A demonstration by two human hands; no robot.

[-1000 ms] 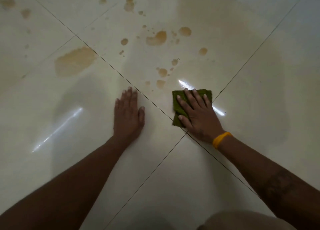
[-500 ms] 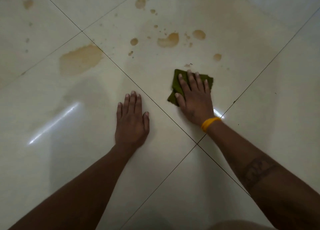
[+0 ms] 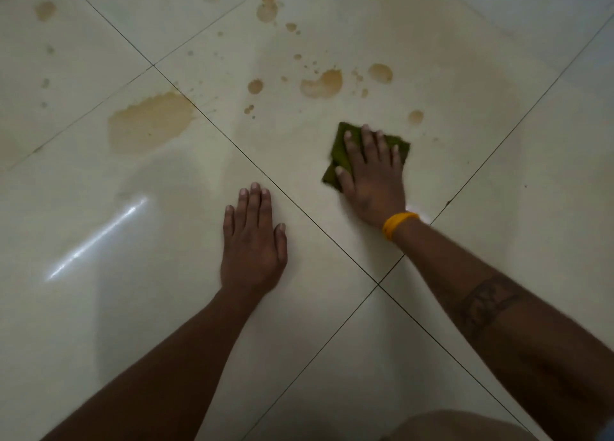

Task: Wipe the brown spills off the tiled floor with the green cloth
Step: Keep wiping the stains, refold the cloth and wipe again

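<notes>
Left hand [image 3: 253, 248] flat on the tiled floor [image 3: 139, 307], fingers straight and together, holding nothing. Right hand [image 3: 373, 178], orange wristband [image 3: 397, 224], fingers spread flat pressing the green cloth [image 3: 339, 156]: dark olive, folded, rumpled edges, on the tile across the grout line. Beyond: brown spills [image 3: 320, 84] as scattered drops, big pale-brown puddle [image 3: 151, 120] far left.

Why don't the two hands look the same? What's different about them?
The right hand presses the green cloth; the left hand rests on bare floor. The right hand reaches farther, nearer the brown spills; the left hand stays back. The right wrist has a yellow band; the left doesn't. Both lie flat.
</notes>
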